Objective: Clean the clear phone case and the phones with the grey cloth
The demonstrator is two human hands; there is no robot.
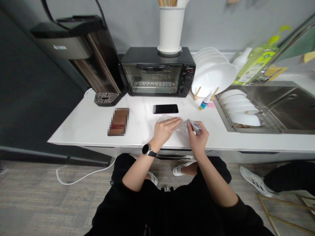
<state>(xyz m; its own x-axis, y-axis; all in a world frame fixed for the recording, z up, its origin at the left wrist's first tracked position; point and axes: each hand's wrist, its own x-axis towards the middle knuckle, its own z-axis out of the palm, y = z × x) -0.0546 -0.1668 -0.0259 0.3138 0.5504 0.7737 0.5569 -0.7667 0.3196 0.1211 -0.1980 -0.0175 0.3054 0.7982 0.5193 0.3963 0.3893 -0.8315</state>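
My left hand (164,130) lies flat with its fingers stretched out, resting on a clear, see-through piece (178,127) on the counter. Much of that piece is hidden under the hand, so its exact kind is hard to make out. Bunched in my right hand (199,137) is a grey cloth (194,126), its fingers closed around it just right of the clear piece. A phone (165,108) with a dark screen lies behind my left hand. Behind and to the right stands a small spray bottle (204,103) beside a pink piece (211,105).
A toaster oven (152,80) and a water dispenser (98,59) stand at the back of the white counter (81,129). White plates (214,78) lean in a rack. Bowls (242,109) sit by the sink (290,111). A blurred-out brown item (119,121) lies left.
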